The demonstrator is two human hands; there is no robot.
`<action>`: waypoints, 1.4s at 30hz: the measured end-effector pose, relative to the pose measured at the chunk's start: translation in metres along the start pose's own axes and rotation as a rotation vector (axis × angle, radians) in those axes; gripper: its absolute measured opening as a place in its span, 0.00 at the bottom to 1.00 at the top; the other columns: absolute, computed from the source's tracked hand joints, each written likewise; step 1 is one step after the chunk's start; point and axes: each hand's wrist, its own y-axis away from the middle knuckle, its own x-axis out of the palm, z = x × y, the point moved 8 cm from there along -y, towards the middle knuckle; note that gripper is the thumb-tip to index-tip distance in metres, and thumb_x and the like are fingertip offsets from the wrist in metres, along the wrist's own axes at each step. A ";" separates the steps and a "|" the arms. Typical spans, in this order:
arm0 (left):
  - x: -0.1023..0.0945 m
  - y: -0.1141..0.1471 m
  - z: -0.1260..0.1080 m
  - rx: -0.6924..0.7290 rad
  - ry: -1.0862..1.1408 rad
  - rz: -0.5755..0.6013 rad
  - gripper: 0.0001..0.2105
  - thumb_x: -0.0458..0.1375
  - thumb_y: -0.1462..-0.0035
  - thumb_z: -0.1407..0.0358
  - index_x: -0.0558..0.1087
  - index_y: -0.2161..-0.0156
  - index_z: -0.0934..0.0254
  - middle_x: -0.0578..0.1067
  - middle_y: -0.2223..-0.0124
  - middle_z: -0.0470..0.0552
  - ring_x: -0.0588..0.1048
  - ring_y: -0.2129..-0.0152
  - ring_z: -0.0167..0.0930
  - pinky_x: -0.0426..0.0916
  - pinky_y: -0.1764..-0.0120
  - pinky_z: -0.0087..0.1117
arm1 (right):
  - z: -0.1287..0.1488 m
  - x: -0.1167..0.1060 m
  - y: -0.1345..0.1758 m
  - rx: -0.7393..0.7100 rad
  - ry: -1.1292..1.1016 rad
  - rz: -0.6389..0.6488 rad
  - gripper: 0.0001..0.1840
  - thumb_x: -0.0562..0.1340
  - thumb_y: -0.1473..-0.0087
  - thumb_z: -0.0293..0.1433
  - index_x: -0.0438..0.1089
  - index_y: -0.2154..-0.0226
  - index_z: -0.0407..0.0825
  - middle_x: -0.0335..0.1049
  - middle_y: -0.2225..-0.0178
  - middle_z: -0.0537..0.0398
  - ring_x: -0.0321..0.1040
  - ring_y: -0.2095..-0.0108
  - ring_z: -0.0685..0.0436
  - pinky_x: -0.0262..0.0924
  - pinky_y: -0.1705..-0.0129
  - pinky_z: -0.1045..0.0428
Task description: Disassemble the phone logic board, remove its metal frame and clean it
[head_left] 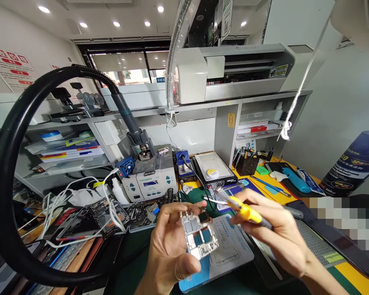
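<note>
In my left hand a small phone circuit board is gripped by its edges, tilted toward me, with metal shields and a cut-out in its middle. My right hand is closed around a yellow and black handled screwdriver. Its thin pale shaft points left, near the top of the board; I cannot tell whether the tip touches anything. Below both hands lies a blue and grey flat pack on the dark green mat.
A rework station with a thick black hose looping over the left side stands behind. Loose boards and white cables crowd the left. At right are a spray can, a dark phone screen and a blue-handled tool.
</note>
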 end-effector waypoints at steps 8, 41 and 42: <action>0.002 0.001 0.002 -0.075 -0.002 -0.002 0.31 0.77 0.61 0.51 0.78 0.50 0.52 0.77 0.49 0.54 0.67 0.38 0.55 0.68 0.42 0.51 | -0.006 -0.001 0.002 0.044 -0.109 0.048 0.10 0.59 0.43 0.27 0.78 0.65 0.52 0.71 0.63 0.54 0.67 0.64 0.45 0.62 0.63 0.52; -0.032 0.000 0.050 -0.637 -0.468 -0.168 0.21 0.59 0.39 0.56 0.70 0.44 0.64 0.80 0.58 0.57 0.80 0.60 0.43 0.79 0.71 0.39 | -0.082 0.071 0.015 0.780 -1.543 0.519 0.13 0.60 0.63 0.30 0.75 0.76 0.37 0.70 0.72 0.43 0.56 0.83 0.53 0.36 0.88 0.60; -0.032 0.001 0.051 -0.629 -0.534 -0.159 0.21 0.60 0.40 0.56 0.71 0.45 0.64 0.80 0.62 0.55 0.80 0.64 0.41 0.77 0.74 0.36 | -0.084 0.072 0.015 0.779 -1.543 0.527 0.13 0.60 0.63 0.30 0.75 0.76 0.37 0.70 0.72 0.43 0.56 0.83 0.53 0.36 0.88 0.60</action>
